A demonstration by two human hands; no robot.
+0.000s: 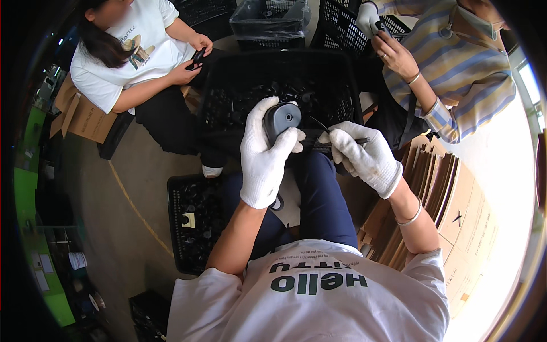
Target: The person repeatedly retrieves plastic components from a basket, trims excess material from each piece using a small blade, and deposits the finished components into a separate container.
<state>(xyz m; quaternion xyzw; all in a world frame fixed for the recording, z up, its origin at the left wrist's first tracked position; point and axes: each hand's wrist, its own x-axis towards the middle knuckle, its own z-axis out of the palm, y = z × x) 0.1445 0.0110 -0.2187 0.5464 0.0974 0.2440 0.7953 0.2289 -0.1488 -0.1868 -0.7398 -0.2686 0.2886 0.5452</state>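
Note:
My left hand (261, 157), in a white knit glove, is closed around a dark grey rounded plastic part (279, 121). The part's end, with a small round hole in it, faces up and to the right. My right hand (367, 157), gloved the same way, pinches a slim dark tool (318, 122) with a thin pointed tip. That tip is close to the part on its right; whether it touches cannot be made out. Both hands are above the near edge of a large black plastic crate (279, 53) that holds many black parts.
Another black crate (172, 228) with dark parts stands on the floor left of my legs. Flattened cardboard (450, 194) is stacked at right. Two people sit across, one (137, 57) left and one (456, 62) right, each handling a small dark part. A plastic-lined crate (268, 28) stands behind.

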